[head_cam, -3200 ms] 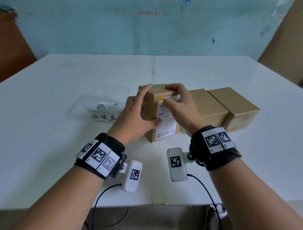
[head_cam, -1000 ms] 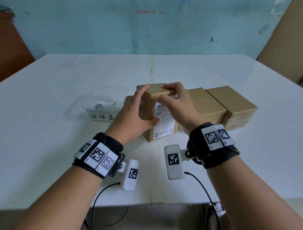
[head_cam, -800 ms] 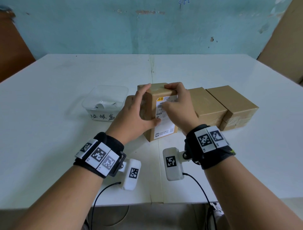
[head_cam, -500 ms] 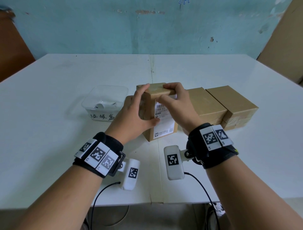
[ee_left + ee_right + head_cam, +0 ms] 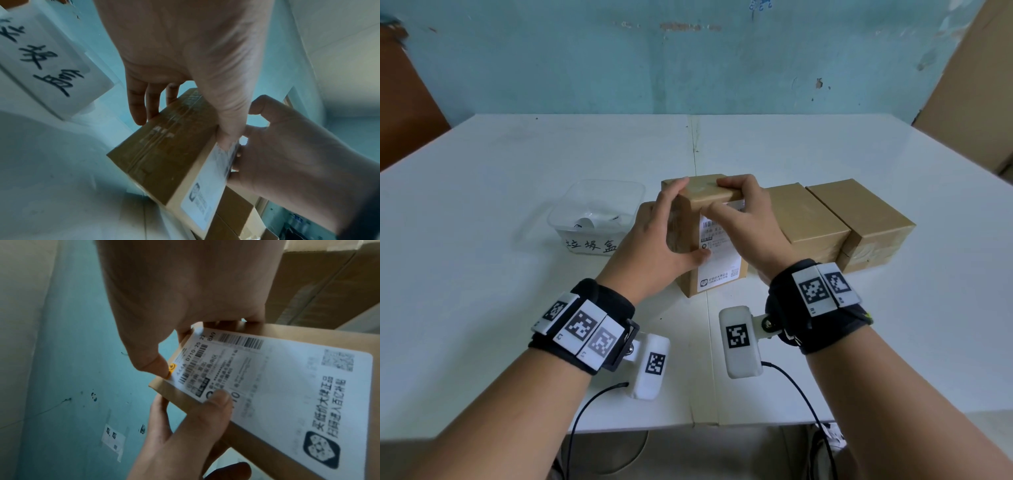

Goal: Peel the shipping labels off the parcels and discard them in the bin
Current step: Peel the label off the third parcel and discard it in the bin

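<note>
Across the last few seconds very little has shifted: my left hand [image 5: 654, 246] still clamps the upright parcel [image 5: 690, 240] at the centre of the head view, fingers wrapped over its left side and thumb pressed on the front face, while my right hand [image 5: 743, 219] has gone back up to the top edge of the shipping label [image 5: 719, 253] after dipping lower a moment ago. In the right wrist view the thumb sits at the orange-marked top corner of the label and the fingers curl over the box top; the corner looks slightly lifted, but I cannot tell whether it is truly pinched. The rest of the label lies flat on the box face.

I read this as repeated picking at a stubborn edge, so the peel has not really started on this parcel. The bin [image 5: 599, 219], a clear tub left of centre in the head view, holds some white scraps. Two more parcels [image 5: 835, 219] lie on the bench [image 5: 482, 308] to the right, no labels visible on them
</note>
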Demonstrator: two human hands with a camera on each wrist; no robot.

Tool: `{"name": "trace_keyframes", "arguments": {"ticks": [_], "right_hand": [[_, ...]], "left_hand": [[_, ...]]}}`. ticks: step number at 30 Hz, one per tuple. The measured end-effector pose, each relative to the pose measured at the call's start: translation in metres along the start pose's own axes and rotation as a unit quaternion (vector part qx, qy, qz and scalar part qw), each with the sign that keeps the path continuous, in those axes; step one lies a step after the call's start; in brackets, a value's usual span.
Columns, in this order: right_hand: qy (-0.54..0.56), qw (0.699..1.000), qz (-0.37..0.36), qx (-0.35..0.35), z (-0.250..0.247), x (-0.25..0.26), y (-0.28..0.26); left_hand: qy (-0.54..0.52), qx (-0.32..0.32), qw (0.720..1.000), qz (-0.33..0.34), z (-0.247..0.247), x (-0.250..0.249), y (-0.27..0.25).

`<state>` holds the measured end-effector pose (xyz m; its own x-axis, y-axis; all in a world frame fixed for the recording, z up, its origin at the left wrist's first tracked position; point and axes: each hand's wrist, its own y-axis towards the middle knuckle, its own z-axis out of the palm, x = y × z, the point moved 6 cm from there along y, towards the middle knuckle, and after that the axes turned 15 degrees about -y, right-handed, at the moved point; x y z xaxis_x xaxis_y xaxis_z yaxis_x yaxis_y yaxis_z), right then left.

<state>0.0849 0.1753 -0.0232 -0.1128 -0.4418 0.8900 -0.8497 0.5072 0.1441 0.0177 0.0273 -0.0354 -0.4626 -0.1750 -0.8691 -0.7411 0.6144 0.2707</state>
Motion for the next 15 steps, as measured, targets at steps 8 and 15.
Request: {"name": "trace_keyframes", "arguments": {"ticks": [8,15], "right_hand": [[-0.027,1.0,-0.008,-0.011,-0.0033,-0.0032,-0.0006],[0.0,1.0,0.004,-0.002,-0.0006,0.0014,0.0]], "left_hand": [[0.002,0.001,1.0,-0.001,0.0021,0.0005,-0.0002],[0.004,0.001,1.0,-0.004,0.0015,0.0,-0.0004]]}}
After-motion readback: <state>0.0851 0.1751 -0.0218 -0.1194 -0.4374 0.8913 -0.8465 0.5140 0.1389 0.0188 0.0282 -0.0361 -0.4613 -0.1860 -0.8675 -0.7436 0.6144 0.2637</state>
